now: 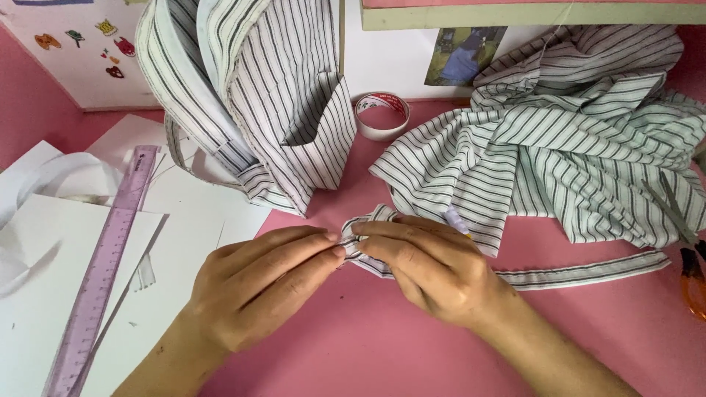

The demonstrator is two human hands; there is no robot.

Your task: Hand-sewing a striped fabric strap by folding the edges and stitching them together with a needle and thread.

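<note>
Your 2 hands meet over the pink table, left hand and right hand both pinching the near end of the striped strip. Its length runs away rightward past your right wrist, toward the scissors.

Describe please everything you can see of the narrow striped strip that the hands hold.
The strip is a narrow band of white cloth with dark lengthwise stripes. It lies flat on the pink table, running right toward the scissors. Its left end is bunched and pinched between the left hand and right hand.
</note>
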